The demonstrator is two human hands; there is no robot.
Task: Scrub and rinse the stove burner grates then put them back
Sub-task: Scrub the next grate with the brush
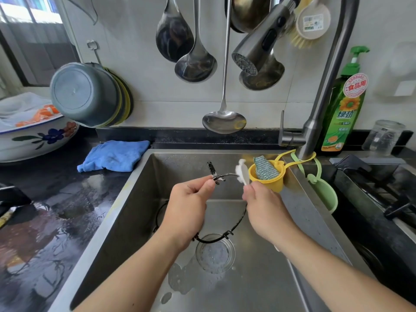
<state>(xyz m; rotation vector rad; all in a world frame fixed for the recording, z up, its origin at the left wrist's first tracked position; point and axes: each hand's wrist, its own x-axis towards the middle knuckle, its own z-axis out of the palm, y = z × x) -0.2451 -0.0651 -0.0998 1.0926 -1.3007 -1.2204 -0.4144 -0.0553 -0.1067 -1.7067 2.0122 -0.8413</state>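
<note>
Over a steel sink (144,183), a person's left hand (188,200) pinches the top of a black ring-shaped burner grate (227,175) held upright above the drain, while the right hand (262,203) grips a sudsy white scrubber (243,171) against it.

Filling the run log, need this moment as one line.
phase: scrubbing | left hand: holds grate ring over sink | right hand: presses white sponge on ring | faucet: off
</note>
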